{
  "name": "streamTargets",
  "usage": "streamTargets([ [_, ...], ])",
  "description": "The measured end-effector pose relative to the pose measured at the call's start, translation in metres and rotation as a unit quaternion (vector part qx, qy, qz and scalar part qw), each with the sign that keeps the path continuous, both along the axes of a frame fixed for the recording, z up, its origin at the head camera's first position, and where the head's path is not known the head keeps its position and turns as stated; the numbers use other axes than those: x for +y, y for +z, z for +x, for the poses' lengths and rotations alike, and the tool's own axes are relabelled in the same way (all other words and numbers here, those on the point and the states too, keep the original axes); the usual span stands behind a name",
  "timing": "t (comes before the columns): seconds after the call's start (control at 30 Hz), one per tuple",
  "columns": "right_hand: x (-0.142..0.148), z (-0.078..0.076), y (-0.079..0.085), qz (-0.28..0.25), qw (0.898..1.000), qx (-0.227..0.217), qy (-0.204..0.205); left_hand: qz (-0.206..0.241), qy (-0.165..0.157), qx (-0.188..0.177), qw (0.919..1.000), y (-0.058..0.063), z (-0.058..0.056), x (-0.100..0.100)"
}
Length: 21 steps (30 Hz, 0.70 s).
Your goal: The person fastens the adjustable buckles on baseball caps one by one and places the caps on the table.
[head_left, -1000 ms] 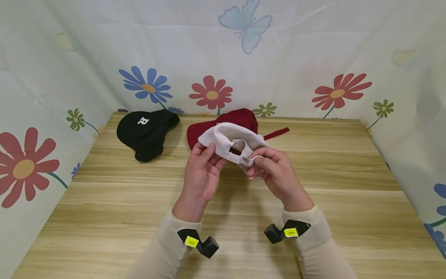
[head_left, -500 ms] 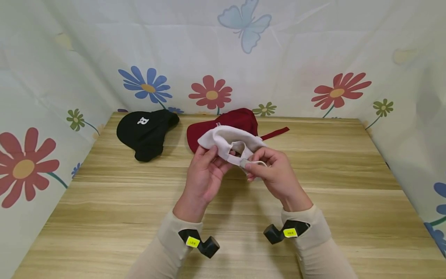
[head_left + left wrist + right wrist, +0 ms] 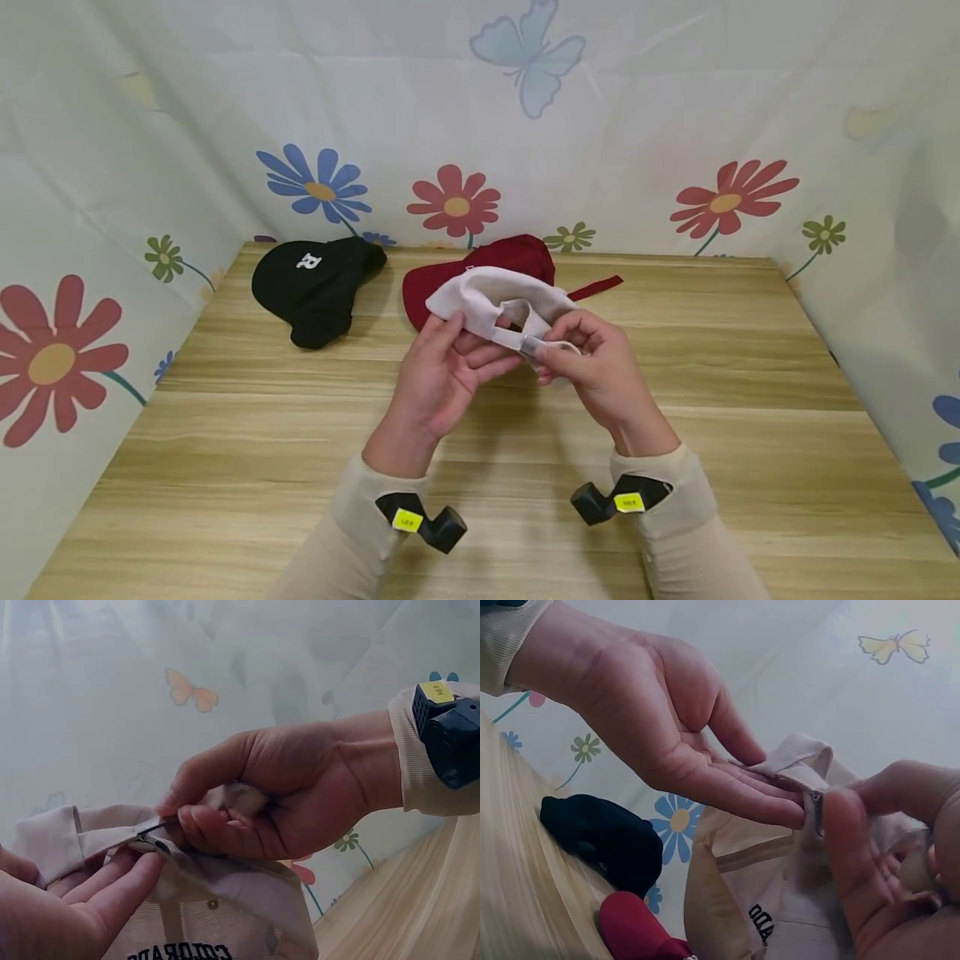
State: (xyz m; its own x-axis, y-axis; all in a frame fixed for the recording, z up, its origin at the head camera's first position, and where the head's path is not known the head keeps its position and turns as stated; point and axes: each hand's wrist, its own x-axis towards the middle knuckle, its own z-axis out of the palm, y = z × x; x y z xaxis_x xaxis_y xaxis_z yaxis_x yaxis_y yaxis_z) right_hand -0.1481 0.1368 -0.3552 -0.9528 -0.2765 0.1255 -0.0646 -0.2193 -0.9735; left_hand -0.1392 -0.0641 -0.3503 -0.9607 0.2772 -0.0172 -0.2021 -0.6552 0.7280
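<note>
Pale cap (image 3: 480,308) held up over the tabletop (image 3: 517,533), red cap (image 3: 525,254) lying beyond. Left hand (image 3: 438,379): fingers fairly straight, thumb pinching the cap's edge against them. Right hand (image 3: 600,367): fingers curled, pinching the back strap (image 3: 509,337) at its buckle (image 3: 533,345). Step in hand looks like adjusting or fastening the strap; next move likely calls for steady left support, right easing strap through. Fabric soft, slack; dark lettering (image 3: 187,951) shows.
</note>
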Motion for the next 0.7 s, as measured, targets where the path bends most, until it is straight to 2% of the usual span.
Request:
streamTargets([
  [0.13,0.0010,-0.0004,0.0020,0.054,0.998,-0.005,-0.013,0.009,0.000,0.004,0.9999,0.0005,0.0000,-0.0013],
  [0.27,0.0013,0.0005,0.0041,0.120,0.992,0.000,-0.039,0.008,0.000,0.009,0.9999,0.0004,-0.0005,-0.0022],
  [0.37,0.0007,0.0016,0.0052,0.150,0.987,0.009,-0.055,0.007,0.004,0.009,0.9999,0.0002,-0.0008,-0.0028],
  [0.5,-0.0013,0.0028,0.0052,0.161,0.985,0.014,-0.067,0.008,0.017,0.004,0.9998,0.0003,-0.0011,-0.0029],
  [0.7,-0.0046,0.0028,0.0015,0.127,0.990,0.001,-0.061,0.008,0.036,-0.008,0.9993,-0.0006,-0.0011,-0.0014],
])
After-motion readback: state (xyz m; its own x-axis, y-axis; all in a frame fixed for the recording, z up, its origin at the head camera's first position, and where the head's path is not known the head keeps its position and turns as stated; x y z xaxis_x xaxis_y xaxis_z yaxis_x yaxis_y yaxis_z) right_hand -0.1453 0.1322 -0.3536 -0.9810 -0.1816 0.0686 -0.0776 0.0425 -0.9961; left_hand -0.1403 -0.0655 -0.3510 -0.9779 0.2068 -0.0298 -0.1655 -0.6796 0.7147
